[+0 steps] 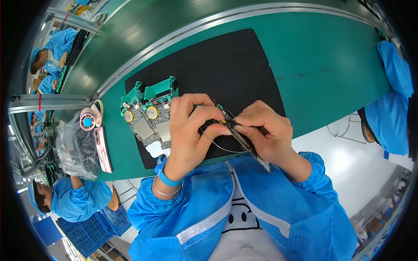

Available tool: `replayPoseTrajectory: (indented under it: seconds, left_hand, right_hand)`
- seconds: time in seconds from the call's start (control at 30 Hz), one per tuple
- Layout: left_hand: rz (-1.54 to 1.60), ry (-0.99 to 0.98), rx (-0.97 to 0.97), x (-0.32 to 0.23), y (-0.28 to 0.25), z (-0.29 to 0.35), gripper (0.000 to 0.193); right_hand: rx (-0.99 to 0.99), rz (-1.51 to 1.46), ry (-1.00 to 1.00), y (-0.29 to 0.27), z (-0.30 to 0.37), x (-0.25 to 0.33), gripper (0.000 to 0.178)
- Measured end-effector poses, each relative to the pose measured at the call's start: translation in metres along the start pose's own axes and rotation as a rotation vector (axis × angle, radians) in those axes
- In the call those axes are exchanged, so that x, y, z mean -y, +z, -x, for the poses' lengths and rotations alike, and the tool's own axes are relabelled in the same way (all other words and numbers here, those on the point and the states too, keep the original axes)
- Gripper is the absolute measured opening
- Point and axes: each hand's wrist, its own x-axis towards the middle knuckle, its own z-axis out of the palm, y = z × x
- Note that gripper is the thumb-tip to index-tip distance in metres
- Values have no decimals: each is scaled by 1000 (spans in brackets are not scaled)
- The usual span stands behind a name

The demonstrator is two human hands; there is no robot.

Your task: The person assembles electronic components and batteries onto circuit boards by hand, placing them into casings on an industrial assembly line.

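A slim circuit board sits between the two hands, turned nearly edge-on. Its long axis slants from beside the left fingertips, at the far end, down toward the person's body and to the right, and its near end pokes out below the right hand. A thin pale cable loops out beneath the left hand and bends back to the board.

The left hand reaches in with its back upward, fingers bent, thumb and forefinger narrowed in a pinch on the board's upper part. The right hand, knuckles raised, holds the board between thumb and curled fingers, its thumb tip just beside the left one. Exactly which small part the fingertips press is hidden. A blue wrist strap circles the left wrist.

Just left of the left hand, two other circuit boards with green brackets lie on a black mat. Farther left are a pink phone and a crumpled clear plastic bag, whose contents cannot be told. Blue crates stand well below the left hand, off the green table.
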Motion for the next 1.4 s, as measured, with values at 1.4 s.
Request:
replayPoseTrajectory:
  seconds: [1.4]
  left_hand:
    - [43, 146, -42, 11, -2, 7, 41]
  right_hand:
    - [205, 476, 137, -10, -41, 42, 16]
